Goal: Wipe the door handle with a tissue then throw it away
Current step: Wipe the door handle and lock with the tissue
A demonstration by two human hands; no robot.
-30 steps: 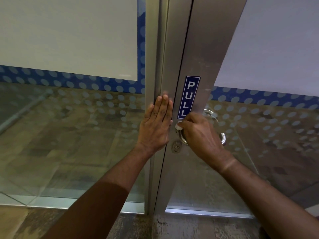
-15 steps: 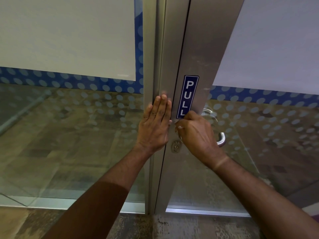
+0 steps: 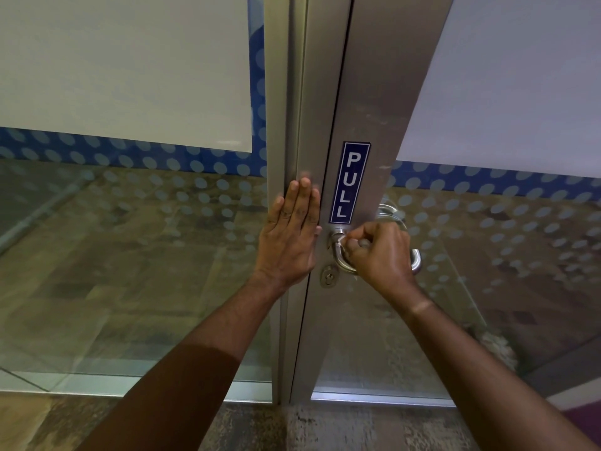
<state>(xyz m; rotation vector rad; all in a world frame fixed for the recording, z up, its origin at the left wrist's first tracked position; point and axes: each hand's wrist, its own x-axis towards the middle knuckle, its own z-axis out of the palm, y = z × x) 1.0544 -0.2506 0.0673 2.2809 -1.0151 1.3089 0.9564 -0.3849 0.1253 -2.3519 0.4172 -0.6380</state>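
A curved silver door handle (image 3: 340,255) sticks out from the metal door stile under a blue PULL sign (image 3: 349,182). My right hand (image 3: 380,255) is closed around the handle's middle, and a small bit of white tissue (image 3: 339,244) peeks out beside its fingers. The handle's far tip (image 3: 416,260) shows past my knuckles. My left hand (image 3: 292,236) lies flat, fingers together, against the door frame (image 3: 292,125) just left of the handle. Most of the tissue is hidden inside my fist.
A keyhole cylinder (image 3: 329,277) sits below the handle. Glass panels with frosted film and a blue dotted band flank the frame on both sides. A metal threshold (image 3: 374,398) runs along the floor.
My right hand has slid to the right along the handle, uncovering its left bend near the stile. My left hand stays pressed on the frame.
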